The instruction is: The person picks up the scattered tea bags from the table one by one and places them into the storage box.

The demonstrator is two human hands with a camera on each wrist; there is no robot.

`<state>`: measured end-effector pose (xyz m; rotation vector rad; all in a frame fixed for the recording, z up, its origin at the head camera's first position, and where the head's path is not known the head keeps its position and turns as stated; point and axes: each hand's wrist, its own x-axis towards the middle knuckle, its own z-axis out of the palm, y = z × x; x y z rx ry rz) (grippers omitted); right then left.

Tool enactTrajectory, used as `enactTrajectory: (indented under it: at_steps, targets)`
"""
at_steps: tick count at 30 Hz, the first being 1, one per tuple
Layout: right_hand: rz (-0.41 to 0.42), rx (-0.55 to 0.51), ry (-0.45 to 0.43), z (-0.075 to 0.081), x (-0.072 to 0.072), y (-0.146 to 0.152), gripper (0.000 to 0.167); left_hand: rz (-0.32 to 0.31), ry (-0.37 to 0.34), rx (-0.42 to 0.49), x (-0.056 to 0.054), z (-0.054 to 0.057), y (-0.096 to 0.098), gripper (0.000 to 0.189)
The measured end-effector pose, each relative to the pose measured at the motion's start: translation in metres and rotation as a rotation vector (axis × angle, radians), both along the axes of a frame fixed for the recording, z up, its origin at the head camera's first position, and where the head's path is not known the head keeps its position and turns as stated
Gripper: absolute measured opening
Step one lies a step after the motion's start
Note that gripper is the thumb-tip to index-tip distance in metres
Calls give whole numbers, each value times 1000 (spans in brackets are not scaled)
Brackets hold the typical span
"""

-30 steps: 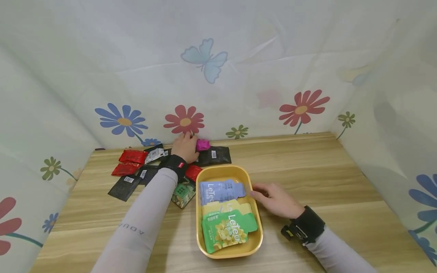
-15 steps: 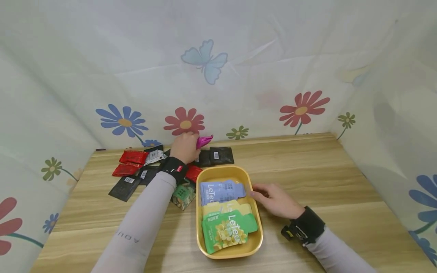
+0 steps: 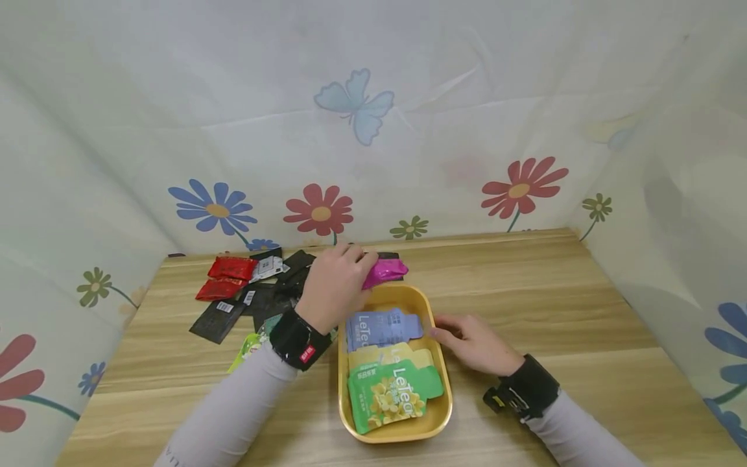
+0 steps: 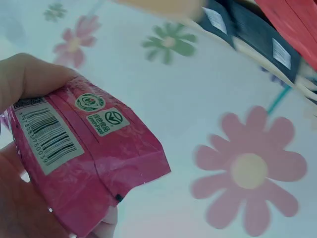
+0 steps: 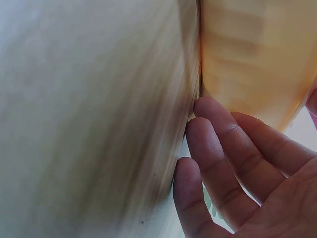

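My left hand [image 3: 335, 285] grips a pink foil packet [image 3: 386, 272] over the far end of a yellow plastic tray [image 3: 403, 295]. In the left wrist view, the pink packet [image 4: 114, 153] shows a barcode label and green marks, with thumb and fingers pinching its one end. Beside the tray's right wall is my right hand [image 3: 475, 344], its thumb tip at the rim. Seen from the right wrist, the fingers [image 5: 205, 141] are gently bent, with tips at the tray's outer wall, close to the table. A blue sachet [image 3: 382, 329], a yellow one [image 3: 364, 355] and a green one [image 3: 391, 395] lie overlapping inside the tray.
Left of the tray lies a heap of black packets [image 3: 218, 320], two red packets [image 3: 232, 267] and a white one [image 3: 267, 268]. A bright green packet [image 3: 246, 347] peeks out by the left forearm. Floral cloth walls [image 3: 443, 130] enclose the wooden table [image 3: 525, 279].
My left hand has lifted the pink packet from the heap and carried it right and nearer, to above the tray's far end. The right hand has stayed by the tray.
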<state>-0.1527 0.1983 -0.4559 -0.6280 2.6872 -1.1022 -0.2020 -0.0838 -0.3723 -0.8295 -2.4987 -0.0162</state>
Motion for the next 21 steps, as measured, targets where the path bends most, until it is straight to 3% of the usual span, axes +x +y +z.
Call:
enactTrajectory:
  at_steps: [4,7,15,18,21]
  targets:
    - [-1,4,-4,0,0,0,37,-25,35,-54,23,-5,8,50]
    - [-2,8,-5,1,0,0,38,-25,16,-80,34,-11,12,54]
    - [13,-3,2,0,0,0,39,-39,-305,-62,52,-26,8,123]
    - [9,-6,-7,0,0,-1,39,-46,-339,-22,54,-27,0,121]
    - [3,-2,-4,1,0,-1,39,-7,-358,8,50,-24,-12,118]
